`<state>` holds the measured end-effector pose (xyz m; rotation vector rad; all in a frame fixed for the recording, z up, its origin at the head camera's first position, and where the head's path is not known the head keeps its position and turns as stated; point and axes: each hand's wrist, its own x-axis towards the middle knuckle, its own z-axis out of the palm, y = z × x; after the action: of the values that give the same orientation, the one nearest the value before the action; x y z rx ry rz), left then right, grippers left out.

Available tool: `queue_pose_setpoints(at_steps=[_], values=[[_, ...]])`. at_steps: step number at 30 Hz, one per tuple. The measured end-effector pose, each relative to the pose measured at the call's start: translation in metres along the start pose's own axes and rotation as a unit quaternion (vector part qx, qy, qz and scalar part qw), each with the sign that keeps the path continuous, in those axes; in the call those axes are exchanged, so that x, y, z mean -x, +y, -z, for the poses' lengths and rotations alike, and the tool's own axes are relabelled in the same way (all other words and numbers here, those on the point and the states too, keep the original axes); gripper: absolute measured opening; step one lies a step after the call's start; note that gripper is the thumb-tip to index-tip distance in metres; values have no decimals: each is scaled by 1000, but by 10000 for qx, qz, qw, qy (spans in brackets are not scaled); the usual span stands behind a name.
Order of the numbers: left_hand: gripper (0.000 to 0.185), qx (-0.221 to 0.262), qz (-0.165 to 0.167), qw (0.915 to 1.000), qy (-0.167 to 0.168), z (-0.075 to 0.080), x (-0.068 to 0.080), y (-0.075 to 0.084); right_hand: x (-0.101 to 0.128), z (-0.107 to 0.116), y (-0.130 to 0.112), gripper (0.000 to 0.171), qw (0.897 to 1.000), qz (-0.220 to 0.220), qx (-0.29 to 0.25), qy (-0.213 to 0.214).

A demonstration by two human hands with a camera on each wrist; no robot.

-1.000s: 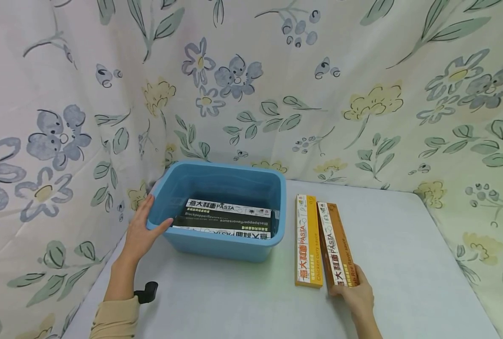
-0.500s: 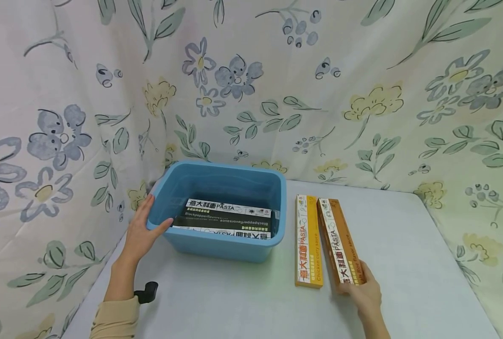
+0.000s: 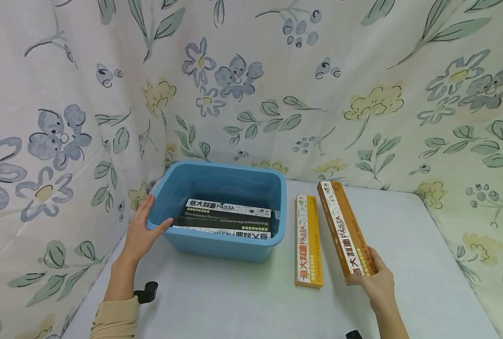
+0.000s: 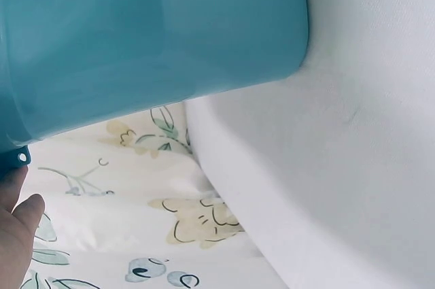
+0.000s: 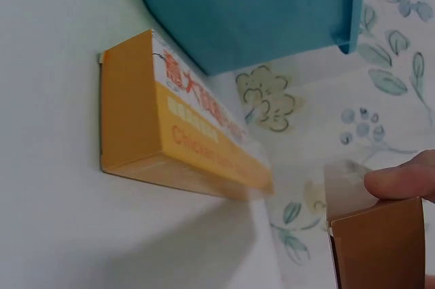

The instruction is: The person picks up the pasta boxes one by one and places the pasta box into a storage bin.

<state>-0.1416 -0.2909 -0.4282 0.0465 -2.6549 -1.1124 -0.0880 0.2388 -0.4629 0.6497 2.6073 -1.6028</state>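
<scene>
Head view, left hand: my left hand [image 3: 140,231] grips the near-left corner of the blue bin [image 3: 217,252], thumb hooked over the rim to the inside, fingers flat on the outer wall; the forearm runs down to a beige sleeve [image 3: 115,320].
Head view, right hand: my right hand [image 3: 376,282] clamps the near end of the brown pasta box [image 3: 344,230], thumb on top; the box is lifted and tilted, its far end raised toward the floral curtain [image 3: 251,84].
Head view, box position: the brown pasta box hangs over the white table [image 3: 425,263], just right of the yellow pasta box [image 3: 307,241] and apart from it.
Head view, count: one bin; one brown box in hand; one yellow box flat on the table beside the bin; three black-and-white pasta boxes [image 3: 226,219] visible in the bin, laid crosswise.
Left wrist view, hand: only part of my left hand [image 4: 17,234] shows, against the bin's [image 4: 149,37] rim at the lower left; its grip cannot be judged here.
Left wrist view, count: one bin wall, one table edge [image 4: 326,180], curtain below.
Right wrist view, hand: one fingertip [image 5: 401,181] presses the top of the brown box end [image 5: 377,245].
Right wrist view, count: one yellow box [image 5: 170,132] flat on the table, one bin [image 5: 251,10] behind it.
</scene>
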Motion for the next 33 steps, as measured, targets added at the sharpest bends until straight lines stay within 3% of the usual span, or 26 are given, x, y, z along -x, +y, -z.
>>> queue_pose_setpoints(at_steps=[23, 33], values=[[88, -26, 67, 10000, -24, 0, 1, 1, 6, 19, -37, 117, 9971, 550, 421, -305], [88, -24, 36, 10000, -7, 0, 0, 2, 9, 24, -51, 115, 9944, 974, 298, -263]])
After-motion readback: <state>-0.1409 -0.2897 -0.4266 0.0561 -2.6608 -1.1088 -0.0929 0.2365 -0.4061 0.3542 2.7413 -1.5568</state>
